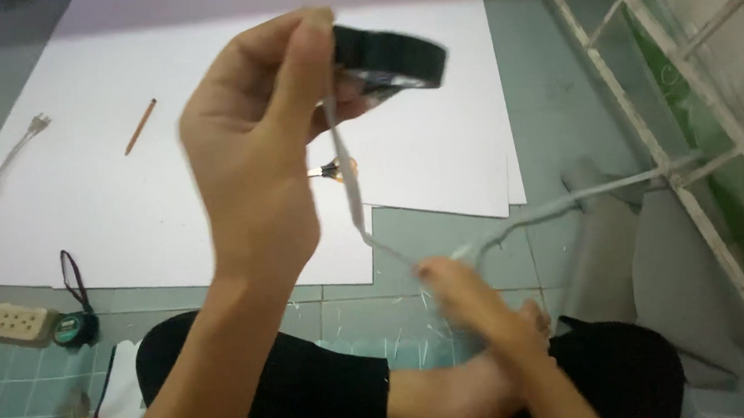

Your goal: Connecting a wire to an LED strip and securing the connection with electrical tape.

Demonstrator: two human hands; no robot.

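- Left hand (254, 147), raised closest to the lens, pinches a black tape roll (389, 58) between thumb and fingertips.
- White board (436, 126) lies on the floor beneath.
- Right hand (465, 294), blurred and lower, grips a grey cable (564, 204).
- Tape strip (348, 180) hangs from the roll toward the right hand.

Bare left hand (250, 148) and bare right hand (470, 294), both forearms uncovered, no sleeves, rings or watch visible. Short, unpainted nails on the fingers. Below the fingers, black trousers (306, 388) over both legs, one bare foot (455, 395) between them, blurred.
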